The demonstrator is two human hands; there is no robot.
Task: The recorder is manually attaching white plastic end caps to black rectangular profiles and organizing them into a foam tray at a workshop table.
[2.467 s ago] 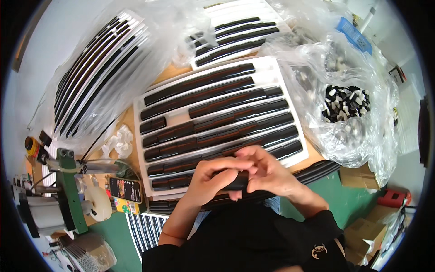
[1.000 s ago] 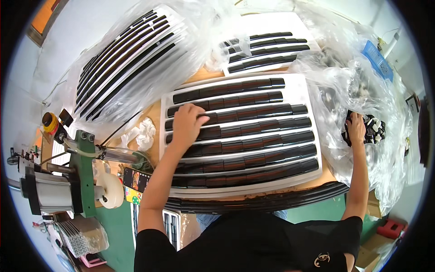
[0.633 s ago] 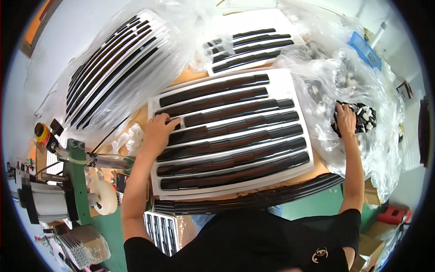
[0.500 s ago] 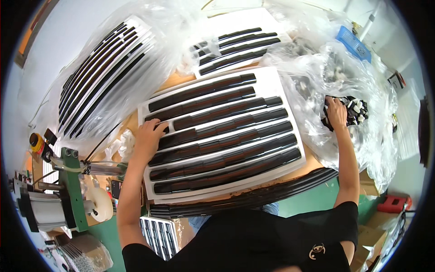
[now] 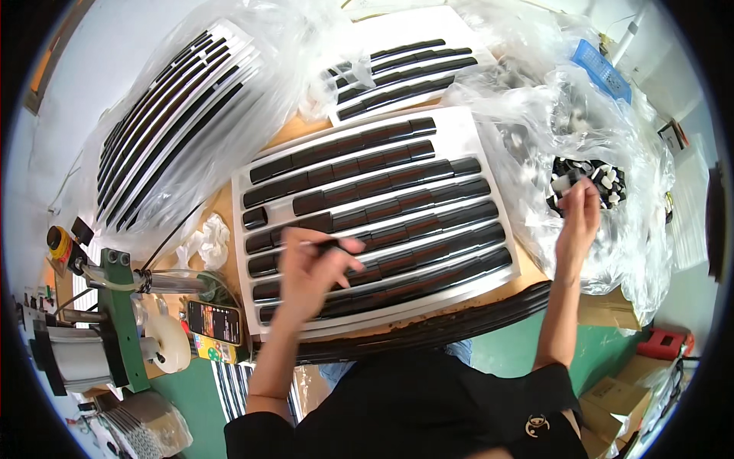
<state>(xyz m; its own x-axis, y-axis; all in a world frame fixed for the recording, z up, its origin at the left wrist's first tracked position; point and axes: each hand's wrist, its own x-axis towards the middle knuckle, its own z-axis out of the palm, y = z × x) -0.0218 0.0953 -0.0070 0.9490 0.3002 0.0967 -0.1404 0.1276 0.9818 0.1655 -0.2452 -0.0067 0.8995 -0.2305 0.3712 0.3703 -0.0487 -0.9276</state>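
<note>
Over the left part of a white tray [image 5: 459,141], my left hand [image 5: 306,271] pinches a small glossy black piece [image 5: 329,245], slightly blurred. Rows of similar black pieces [image 5: 397,206] lie end to end across the tray. A lone black piece [image 5: 254,218] sits at the left end of one row, with a white gap beside it. At the right, my right hand [image 5: 579,214] is closed at the fingertips on a small white and black piece [image 5: 564,182]. Just beyond it lies a heap of small black and white pieces [image 5: 608,180] inside a clear plastic bag [image 5: 535,153].
Another tray of black strips [image 5: 413,69] lies behind, and a plastic-wrapped one [image 5: 172,126] stands at the far left. A green-framed machine [image 5: 122,314] and a phone [image 5: 215,322] are at the left. Black strips [image 5: 428,330] run along the front edge. A blue basket [image 5: 602,70] is back right.
My left hand has left the tray's left edge and moved right and nearer, carrying a black piece. My right hand has drawn back from the heap with a small piece.
</note>
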